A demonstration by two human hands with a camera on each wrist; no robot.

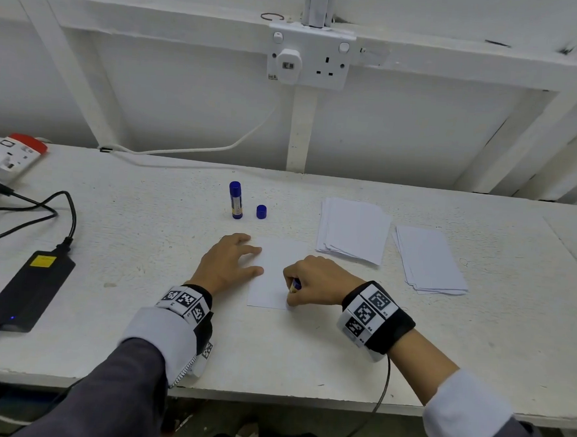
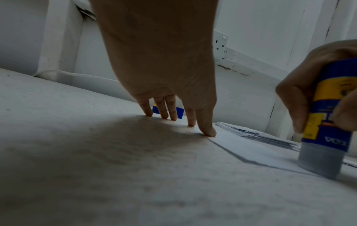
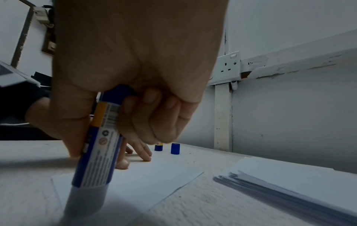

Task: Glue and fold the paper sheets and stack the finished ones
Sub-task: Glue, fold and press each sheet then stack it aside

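White sheet (image 1: 277, 268) is mid-gluing — right hand (image 1: 313, 280) grips the glue stick (image 3: 98, 146), flat left hand (image 1: 230, 262) pins it; folding, stacking remain.

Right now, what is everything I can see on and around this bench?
Paper sheet: one, white, flat at the bench's near middle, under both hands.
Glue stick in use: one, blue and yellow, tip down on the sheet's near edge.
Spare glue stick: one, blue, upright behind the sheet.
Cap: one, blue, beside the spare stick.
Paper stacks: two, white, right of the sheet.
Power adapter: one, black, far left, cabled.
Extension strip: one, white and red, back left.
Wall socket: one double, white, above the bench.
Bench: one, white.
Left hand: fingers straight, pressing the sheet.
Right hand: gripping the glue stick.
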